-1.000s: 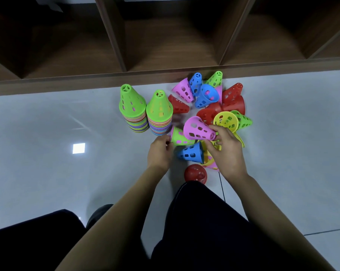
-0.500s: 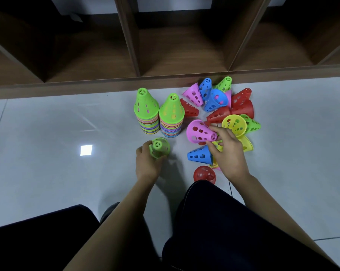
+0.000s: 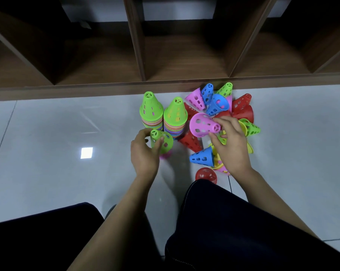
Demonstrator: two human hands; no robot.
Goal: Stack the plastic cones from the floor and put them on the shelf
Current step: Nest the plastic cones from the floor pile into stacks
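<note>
My left hand [image 3: 144,155] grips a small green cone [image 3: 162,140] with a pink rim showing under it, just in front of two upright stacks. The left stack [image 3: 151,112] and the right stack [image 3: 175,118] each have a green cone on top. My right hand [image 3: 230,145] pinches a pink cone [image 3: 202,125] by its narrow end, held sideways above the loose pile. Loose cones lie around it: a blue one [image 3: 202,157], a red one [image 3: 191,140], another red one [image 3: 206,175] near my knee, and several more behind.
A dark wooden shelf [image 3: 177,87] with open compartments runs along the back, its front edge just behind the cones. The floor is glossy pale tile [image 3: 57,133] with a light reflection. My knees fill the bottom of the view.
My left hand has pulled the green cone out of the pile, left and toward the stacks. My right hand has lifted the pink cone slightly. The camera has tilted up.
</note>
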